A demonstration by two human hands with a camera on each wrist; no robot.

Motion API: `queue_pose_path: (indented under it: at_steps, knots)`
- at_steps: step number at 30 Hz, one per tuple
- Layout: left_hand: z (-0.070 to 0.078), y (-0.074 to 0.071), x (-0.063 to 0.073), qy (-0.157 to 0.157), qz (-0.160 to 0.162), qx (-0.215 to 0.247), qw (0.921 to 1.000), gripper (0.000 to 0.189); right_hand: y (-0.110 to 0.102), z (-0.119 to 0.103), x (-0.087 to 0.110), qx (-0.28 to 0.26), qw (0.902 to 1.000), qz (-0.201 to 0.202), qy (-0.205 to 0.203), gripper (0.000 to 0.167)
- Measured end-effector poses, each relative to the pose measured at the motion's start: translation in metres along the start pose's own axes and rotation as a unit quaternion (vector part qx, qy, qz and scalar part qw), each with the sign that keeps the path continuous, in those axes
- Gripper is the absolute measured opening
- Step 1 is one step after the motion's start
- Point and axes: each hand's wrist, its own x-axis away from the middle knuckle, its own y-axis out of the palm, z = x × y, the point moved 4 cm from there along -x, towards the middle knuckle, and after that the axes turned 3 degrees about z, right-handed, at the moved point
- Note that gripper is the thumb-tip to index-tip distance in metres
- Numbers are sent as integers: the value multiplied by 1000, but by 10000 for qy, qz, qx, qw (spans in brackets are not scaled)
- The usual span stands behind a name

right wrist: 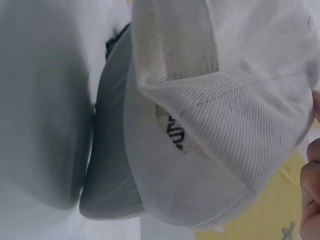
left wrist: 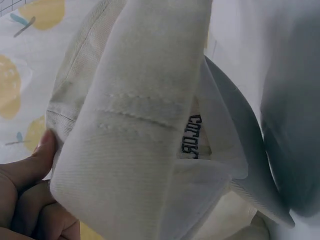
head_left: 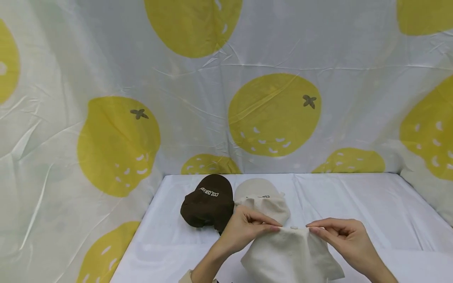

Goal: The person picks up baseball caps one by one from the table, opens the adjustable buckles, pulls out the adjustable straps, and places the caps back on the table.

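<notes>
1. Our left hand (head_left: 243,228) and right hand (head_left: 348,237) each pinch the cream cap (head_left: 288,255), held toward the surface's (head_left: 357,208) near edge.
2. We judge even, gentle tension best for straightening its rim.

White fabric (head_left: 198,90) printed with big yellow lemons (head_left: 276,114) rises behind the worktop (head_left: 357,204)'s far edge and hangs along its left and right edges. A crease crosses it above the far edge; pale, soft light glints on its wrinkles beyond the left edge. The worktop's surface is white.
</notes>
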Motion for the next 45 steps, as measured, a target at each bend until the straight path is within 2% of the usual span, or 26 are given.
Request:
queue_pose_path:
  at_steps: [4, 9, 16, 23, 27, 34, 45]
  knots:
    - [4, -15, 10, -8, 266, -169, 9995, 14, 16, -6, -5, -223, 9994, -135, -207, 28]
    - [10, -29, 22, -92, 401, -156, 9990, 14, 33, -10, -12, -394, 9984, -218, -341, 29]
    - [14, -44, 33, -88, 551, -135, 9983, 15, 50, -11, -18, -484, 9983, -243, -228, 26]
    - [13, -52, 37, 108, 661, -236, 9975, 15, 59, -9, -23, -567, 9982, -177, -114, 22]
    - [11, -55, 39, 21, 765, -192, 9969, 16, 63, -8, -25, -610, 9980, -174, -51, 21]
    - [8, -57, 39, 62, 911, -109, 9958, 16, 67, -7, -29, -560, 9983, -129, -19, 20]
    - [5, -61, 40, -232, 1206, -83, 9924, 16, 71, -3, -32, -580, 9980, -68, -229, 23]
